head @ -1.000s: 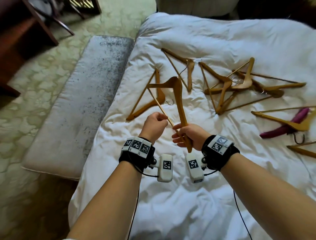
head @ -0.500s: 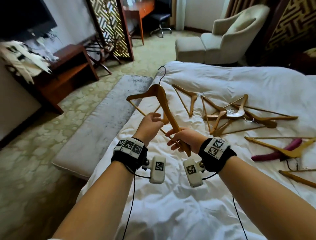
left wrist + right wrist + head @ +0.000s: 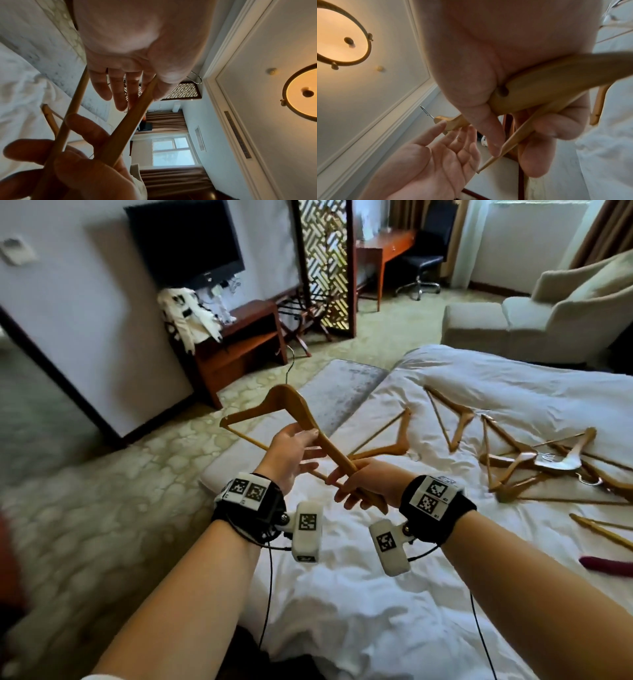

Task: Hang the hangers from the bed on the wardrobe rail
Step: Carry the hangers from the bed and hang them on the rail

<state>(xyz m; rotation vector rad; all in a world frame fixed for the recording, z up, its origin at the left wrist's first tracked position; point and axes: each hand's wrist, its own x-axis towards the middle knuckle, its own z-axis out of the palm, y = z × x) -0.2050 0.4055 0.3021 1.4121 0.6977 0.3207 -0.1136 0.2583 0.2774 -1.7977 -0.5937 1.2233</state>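
A wooden hanger (image 3: pixel 301 412) with a wire hook (image 3: pixel 291 364) is held up in the air over the bed's left edge. My right hand (image 3: pixel 359 484) grips its lower end, fingers curled round the shoulder arm and the thin bar (image 3: pixel 556 83). My left hand (image 3: pixel 294 446) lies against the upper arm with straight, spread fingers (image 3: pixel 120 88), the thumb alongside the wood. Several more wooden hangers (image 3: pixel 534 460) lie scattered on the white bed (image 3: pixel 376 594), one close by (image 3: pixel 394 446). The wardrobe rail is out of view.
A grey bench (image 3: pixel 335 395) runs along the bed's foot. A wooden TV stand (image 3: pixel 239 344) with white cloth on it stands by the left wall. A beige armchair (image 3: pixel 548 313) sits at the back right. A purple hanger (image 3: pixel 606 565) lies at the bed's right edge.
The hanger has come up off the bed and moved left, while my view rose toward the room. My left hand has let go of the bar and opened.
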